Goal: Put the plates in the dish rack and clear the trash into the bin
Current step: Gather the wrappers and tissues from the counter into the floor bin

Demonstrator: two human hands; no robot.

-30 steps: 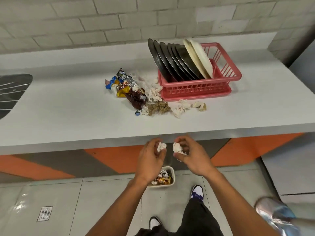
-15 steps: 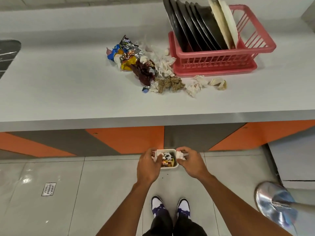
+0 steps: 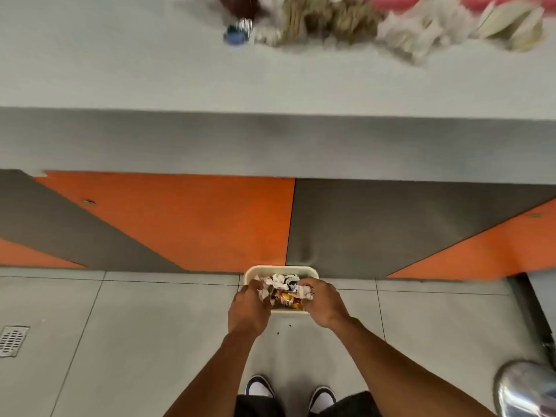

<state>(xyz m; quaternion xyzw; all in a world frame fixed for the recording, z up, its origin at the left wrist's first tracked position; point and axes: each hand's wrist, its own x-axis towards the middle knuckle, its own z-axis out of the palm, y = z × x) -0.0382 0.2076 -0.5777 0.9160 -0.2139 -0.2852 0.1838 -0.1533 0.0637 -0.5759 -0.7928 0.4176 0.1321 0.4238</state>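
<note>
A small cream bin (image 3: 279, 269) stands on the floor against the counter base, filled with crumpled white tissues and a coloured wrapper. My left hand (image 3: 248, 311) is over its left rim and holds a crumpled white tissue (image 3: 263, 293). My right hand (image 3: 323, 302) is over its right side, its fingers curled round another white tissue (image 3: 306, 291). On the counter above, blurred at the top edge, lies more trash (image 3: 328, 19): brownish scraps, white tissues and a dark wrapper. The dish rack shows only as a red strip (image 3: 397, 0).
The grey counter edge (image 3: 270, 139) overhangs orange and grey panels. A floor drain (image 3: 12, 340) lies at the left. A shiny metal object (image 3: 525, 389) stands at the bottom right. My shoes (image 3: 288, 392) are just behind the bin.
Both hands have dropped with their tissues from counter height to the bin's mouth. My view has tilted down, so the rack and plates have left the frame.
</note>
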